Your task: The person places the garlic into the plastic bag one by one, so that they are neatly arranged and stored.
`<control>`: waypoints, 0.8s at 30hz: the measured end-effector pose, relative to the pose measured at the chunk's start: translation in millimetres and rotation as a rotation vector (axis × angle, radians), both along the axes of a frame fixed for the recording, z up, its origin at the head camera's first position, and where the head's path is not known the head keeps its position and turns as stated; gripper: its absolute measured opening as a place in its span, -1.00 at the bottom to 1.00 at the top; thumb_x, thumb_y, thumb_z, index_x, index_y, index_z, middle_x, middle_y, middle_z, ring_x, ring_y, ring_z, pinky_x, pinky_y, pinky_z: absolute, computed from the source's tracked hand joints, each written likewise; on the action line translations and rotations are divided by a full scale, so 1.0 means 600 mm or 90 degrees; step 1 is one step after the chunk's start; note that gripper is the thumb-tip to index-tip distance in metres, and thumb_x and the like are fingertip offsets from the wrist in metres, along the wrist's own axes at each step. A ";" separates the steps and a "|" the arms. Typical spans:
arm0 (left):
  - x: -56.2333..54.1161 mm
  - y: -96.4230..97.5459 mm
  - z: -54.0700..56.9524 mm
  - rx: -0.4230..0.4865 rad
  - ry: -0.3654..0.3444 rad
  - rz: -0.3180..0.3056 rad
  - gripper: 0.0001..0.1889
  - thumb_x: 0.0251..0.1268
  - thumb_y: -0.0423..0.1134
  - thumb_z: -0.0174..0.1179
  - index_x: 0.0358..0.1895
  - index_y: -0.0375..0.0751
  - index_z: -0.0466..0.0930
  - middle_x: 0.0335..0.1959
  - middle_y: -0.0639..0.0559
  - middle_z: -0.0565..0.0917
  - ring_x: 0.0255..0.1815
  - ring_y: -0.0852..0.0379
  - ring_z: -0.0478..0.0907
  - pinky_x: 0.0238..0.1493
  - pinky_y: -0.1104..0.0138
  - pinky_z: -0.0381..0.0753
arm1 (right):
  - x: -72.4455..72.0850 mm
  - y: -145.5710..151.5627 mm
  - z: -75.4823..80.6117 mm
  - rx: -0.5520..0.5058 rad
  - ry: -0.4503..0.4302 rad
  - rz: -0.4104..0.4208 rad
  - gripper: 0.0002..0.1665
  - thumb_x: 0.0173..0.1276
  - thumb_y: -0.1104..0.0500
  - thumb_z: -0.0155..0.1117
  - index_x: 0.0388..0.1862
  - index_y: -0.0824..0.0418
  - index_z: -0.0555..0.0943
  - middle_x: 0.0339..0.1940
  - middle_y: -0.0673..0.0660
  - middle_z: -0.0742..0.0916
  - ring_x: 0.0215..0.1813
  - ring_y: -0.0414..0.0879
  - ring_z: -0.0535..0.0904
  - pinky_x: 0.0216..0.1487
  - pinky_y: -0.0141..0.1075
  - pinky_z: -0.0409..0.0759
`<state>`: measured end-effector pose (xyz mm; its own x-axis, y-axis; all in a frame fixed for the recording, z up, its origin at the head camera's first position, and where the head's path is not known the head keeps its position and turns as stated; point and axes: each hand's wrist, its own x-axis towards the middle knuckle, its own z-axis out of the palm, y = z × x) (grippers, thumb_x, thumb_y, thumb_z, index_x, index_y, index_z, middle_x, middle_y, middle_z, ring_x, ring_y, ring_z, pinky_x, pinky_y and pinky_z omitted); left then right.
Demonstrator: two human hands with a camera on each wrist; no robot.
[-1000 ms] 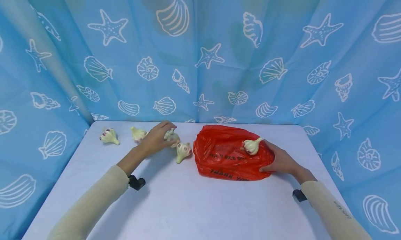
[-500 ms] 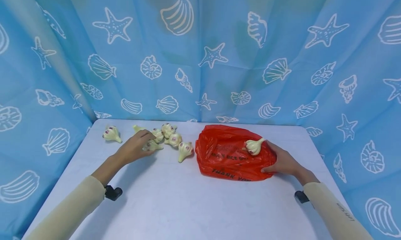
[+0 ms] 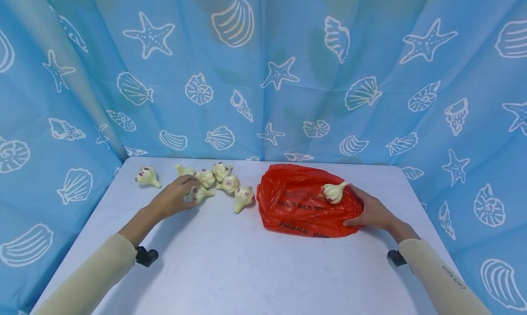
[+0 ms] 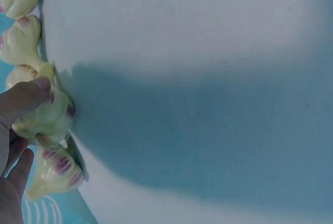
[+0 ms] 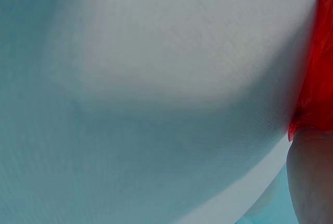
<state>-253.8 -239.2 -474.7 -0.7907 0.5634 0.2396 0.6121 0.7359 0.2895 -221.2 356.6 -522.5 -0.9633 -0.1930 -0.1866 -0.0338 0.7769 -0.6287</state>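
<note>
My left hand (image 3: pixel 174 198) is at a cream garlic bulb (image 3: pixel 199 194) with purple streaks, its neck pointing right. In the left wrist view the thumb (image 4: pixel 34 93) lies on this bulb and the fingers reach behind it. Just right of it sit several more bulbs (image 3: pixel 228 184) in a loose cluster. My right hand (image 3: pixel 370 210) grips the right end of a red plastic bag (image 3: pixel 304 205) with black lettering, thumb in front and fingers hidden behind. One garlic bulb (image 3: pixel 333 193) is at the bag's right part, beside that hand.
A white-topped table (image 3: pixel 255 269) carries everything. Another garlic bulb (image 3: pixel 147 175) lies alone at its back left corner, and one more bulb (image 3: pixel 185 170) sits behind my left hand. A blue curtain (image 3: pixel 247 77) with shell and starfish prints encloses the back and sides.
My left hand has left a bulb in the cluster and moved left to the bulb at its fingers now. The right hand and the red bag have stayed in place.
</note>
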 end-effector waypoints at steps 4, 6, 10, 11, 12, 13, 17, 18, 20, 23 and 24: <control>-0.003 0.001 -0.005 -0.008 -0.007 0.004 -0.38 -0.10 -0.32 0.55 0.12 -0.32 0.54 0.09 -0.15 0.51 0.16 -0.12 0.48 0.15 0.07 0.52 | 0.001 -0.001 0.000 -0.002 -0.001 -0.002 0.66 -0.38 -0.22 0.70 0.61 0.04 -0.13 0.49 0.28 0.25 0.38 0.32 0.20 -0.14 -0.03 0.68; -0.005 0.003 -0.007 -0.014 -0.017 0.011 -0.37 -0.10 -0.30 0.55 0.14 -0.31 0.53 0.11 -0.16 0.51 0.18 -0.13 0.46 0.16 0.06 0.51 | 0.001 -0.001 -0.001 -0.003 -0.002 -0.004 0.66 -0.39 -0.22 0.71 0.61 0.03 -0.13 0.49 0.27 0.25 0.38 0.31 0.20 -0.14 -0.03 0.68; -0.009 0.004 -0.010 -0.024 -0.037 0.021 -0.35 -0.08 -0.28 0.54 0.16 -0.29 0.51 0.15 -0.19 0.49 0.22 -0.16 0.43 0.18 0.03 0.49 | -0.001 -0.002 0.000 -0.003 -0.001 -0.003 0.65 -0.37 -0.21 0.71 0.61 0.02 -0.13 0.50 0.27 0.24 0.38 0.31 0.20 -0.12 -0.03 0.68; -0.009 0.005 -0.010 -0.024 -0.041 0.023 -0.35 -0.08 -0.28 0.54 0.16 -0.29 0.51 0.15 -0.19 0.49 0.22 -0.17 0.43 0.18 0.02 0.49 | -0.002 -0.003 0.000 -0.002 0.000 -0.003 0.65 -0.36 -0.21 0.71 0.61 0.02 -0.13 0.50 0.26 0.24 0.38 0.30 0.20 -0.12 -0.03 0.68; -0.009 0.005 -0.009 -0.026 -0.043 0.024 -0.35 -0.07 -0.27 0.54 0.17 -0.29 0.51 0.15 -0.19 0.49 0.23 -0.17 0.43 0.18 0.02 0.48 | -0.002 -0.003 0.000 -0.001 0.001 -0.003 0.64 -0.36 -0.21 0.71 0.61 0.01 -0.13 0.50 0.26 0.24 0.38 0.29 0.21 -0.12 -0.03 0.67; -0.009 0.006 -0.009 -0.026 -0.045 0.025 -0.35 -0.07 -0.27 0.54 0.17 -0.28 0.51 0.15 -0.19 0.49 0.22 -0.17 0.43 0.18 0.01 0.48 | -0.002 -0.003 -0.001 -0.001 0.002 -0.001 0.64 -0.35 -0.21 0.70 0.61 0.02 -0.13 0.50 0.26 0.24 0.38 0.30 0.20 -0.11 -0.03 0.67; -0.009 0.007 -0.007 -0.030 -0.043 0.026 -0.37 -0.07 -0.26 0.54 0.15 -0.28 0.52 0.12 -0.18 0.50 0.20 -0.16 0.45 0.18 0.02 0.49 | 0.000 -0.004 0.000 -0.001 0.004 0.000 0.64 -0.35 -0.20 0.70 0.61 0.02 -0.13 0.50 0.26 0.24 0.38 0.29 0.21 -0.11 -0.03 0.67; -0.009 0.007 -0.007 -0.028 -0.042 0.028 -0.37 -0.08 -0.26 0.55 0.14 -0.28 0.53 0.11 -0.17 0.51 0.19 -0.15 0.45 0.17 0.02 0.49 | 0.001 -0.004 0.001 -0.003 0.005 0.001 0.64 -0.34 -0.20 0.70 0.61 0.03 -0.13 0.50 0.26 0.24 0.38 0.30 0.21 -0.11 -0.02 0.67; -0.008 0.007 -0.007 -0.024 -0.043 0.034 -0.37 -0.09 -0.27 0.55 0.14 -0.29 0.53 0.10 -0.17 0.50 0.18 -0.15 0.46 0.16 0.02 0.50 | 0.002 -0.005 0.001 -0.003 0.006 0.000 0.63 -0.33 -0.18 0.71 0.61 0.04 -0.12 0.50 0.27 0.24 0.38 0.30 0.21 -0.10 -0.02 0.67; -0.009 0.007 -0.008 -0.010 -0.053 0.050 -0.36 -0.10 -0.27 0.55 0.14 -0.30 0.54 0.10 -0.17 0.47 0.15 -0.13 0.45 0.14 0.04 0.52 | 0.002 -0.005 0.001 0.000 0.007 -0.001 0.62 -0.32 -0.16 0.71 0.61 0.05 -0.12 0.49 0.27 0.25 0.37 0.30 0.21 -0.10 -0.01 0.67; -0.009 0.006 -0.008 -0.006 -0.057 0.056 -0.36 -0.10 -0.27 0.55 0.14 -0.30 0.54 0.10 -0.17 0.46 0.14 -0.12 0.45 0.13 0.04 0.52 | 0.002 -0.005 0.002 0.001 0.007 -0.003 0.62 -0.33 -0.16 0.71 0.61 0.05 -0.12 0.49 0.27 0.25 0.38 0.30 0.21 -0.10 -0.02 0.67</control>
